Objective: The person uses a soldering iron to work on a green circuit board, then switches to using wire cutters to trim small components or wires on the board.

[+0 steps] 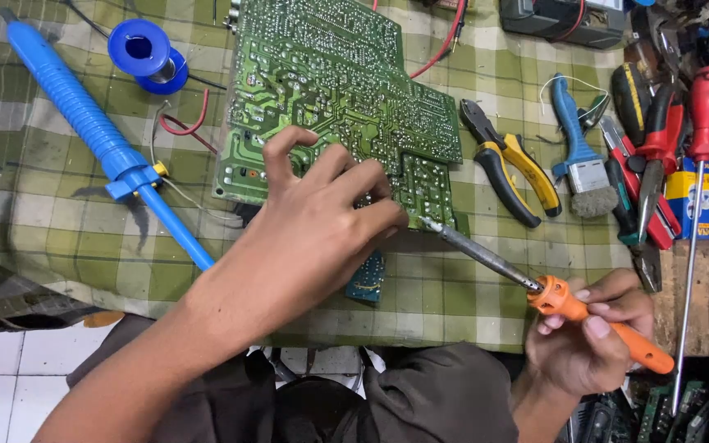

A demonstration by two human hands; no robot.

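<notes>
Here the left hand (322,217) is resting on the near edge of a green circuit board (338,90), solder side up, its fingers curled loosely and pressing down on the board rather than gripping anything. The right hand (592,332) is closing around the orange handle of a soldering iron (535,287), whose metal tip is lying just beside the left fingertips at the board's near corner. Whether any joint is already reworked cannot be told; the work seems to be under way, not finished. Beyond the left hand, a blue desoldering pump (92,123) and a blue solder spool (145,53) are lying untouched on the checked cloth of the tabletop (59,238). Beyond the right hand, yellow-handled pliers (510,164) are lying loose; no container is showing.
</notes>
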